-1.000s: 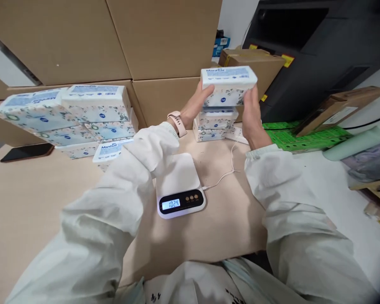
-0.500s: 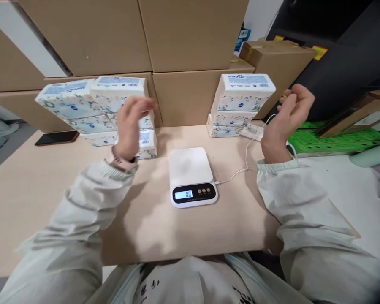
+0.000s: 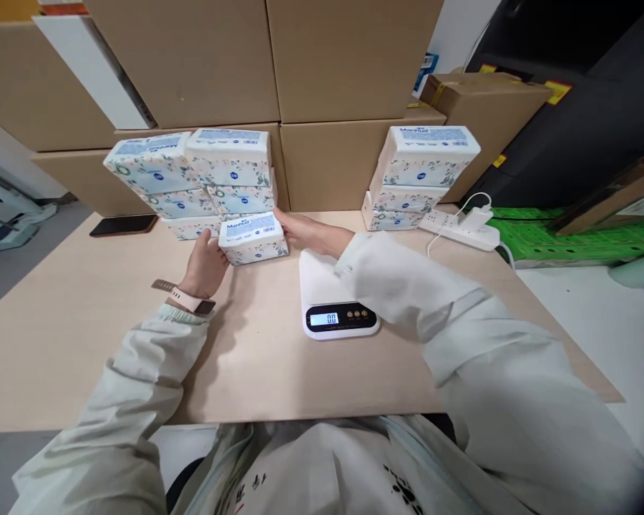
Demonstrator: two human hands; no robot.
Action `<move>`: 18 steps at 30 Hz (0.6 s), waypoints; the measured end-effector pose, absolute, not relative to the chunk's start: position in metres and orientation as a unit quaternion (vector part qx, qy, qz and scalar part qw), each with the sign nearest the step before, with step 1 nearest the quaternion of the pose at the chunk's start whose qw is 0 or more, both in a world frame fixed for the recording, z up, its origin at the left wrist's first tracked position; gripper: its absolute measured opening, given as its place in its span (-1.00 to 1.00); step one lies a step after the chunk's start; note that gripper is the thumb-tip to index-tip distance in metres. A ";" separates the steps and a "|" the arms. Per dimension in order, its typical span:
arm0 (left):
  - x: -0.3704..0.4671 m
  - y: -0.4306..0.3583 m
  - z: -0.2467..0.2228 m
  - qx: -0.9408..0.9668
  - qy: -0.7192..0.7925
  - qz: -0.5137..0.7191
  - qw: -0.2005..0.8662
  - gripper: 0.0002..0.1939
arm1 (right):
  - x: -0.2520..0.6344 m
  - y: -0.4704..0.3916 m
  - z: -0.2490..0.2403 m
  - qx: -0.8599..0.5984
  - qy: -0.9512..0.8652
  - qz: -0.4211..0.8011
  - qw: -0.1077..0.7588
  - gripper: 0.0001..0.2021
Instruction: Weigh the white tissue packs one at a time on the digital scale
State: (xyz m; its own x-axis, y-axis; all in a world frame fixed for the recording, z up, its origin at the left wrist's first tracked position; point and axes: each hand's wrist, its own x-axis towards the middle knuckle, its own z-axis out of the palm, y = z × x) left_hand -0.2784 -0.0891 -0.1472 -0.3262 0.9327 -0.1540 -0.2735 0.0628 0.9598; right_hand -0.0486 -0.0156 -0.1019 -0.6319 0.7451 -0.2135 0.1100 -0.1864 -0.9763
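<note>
Since half a second ago the right hand has swung from beside the right-hand stack over to the left, and the left hand has come down; they now meet at the Manhua pack. The pack is a soft white block with a blue printed panel and barcode on top, and small flowers and a blue badge along the near side. It sits left of the scale, just near of the left-hand stack, held between the two hands, their fingers drawn in on opposite ends. Several fingertips are hidden, and whether the pack touches the worktop cannot be told. It also covers part of the stack's lowest layer.

The right sleeve crosses the scale's plate and hides most of its cord; the display reads 0.0. A dark phone lies at the far left. A power strip lies beside the right-hand stack. Cardboard boxes wall off the far side, cut off at the top edge.
</note>
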 end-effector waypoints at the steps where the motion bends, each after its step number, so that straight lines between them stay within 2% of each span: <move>1: -0.270 -0.096 -0.141 0.340 0.517 0.608 0.497 -0.44 | -0.042 -0.024 -0.096 -0.333 -0.606 0.679 0.245 -0.41; 5: -0.227 -0.131 -0.099 0.449 0.448 0.594 0.495 -0.46 | 0.020 -0.077 -0.066 -0.275 -0.665 0.617 0.318 -0.44; 9: -0.176 -0.159 -0.071 0.499 0.400 0.550 0.537 -0.48 | 0.094 -0.126 -0.065 -0.348 -0.672 0.539 0.370 -0.44; 13: -0.142 -0.167 -0.081 0.533 0.373 0.500 0.572 -0.45 | 0.133 -0.144 -0.098 -0.392 -0.641 0.528 0.395 -0.39; 18: -0.133 -0.163 -0.107 0.516 0.384 0.485 0.592 -0.47 | 0.139 -0.143 -0.129 -0.386 -0.618 0.557 0.398 -0.41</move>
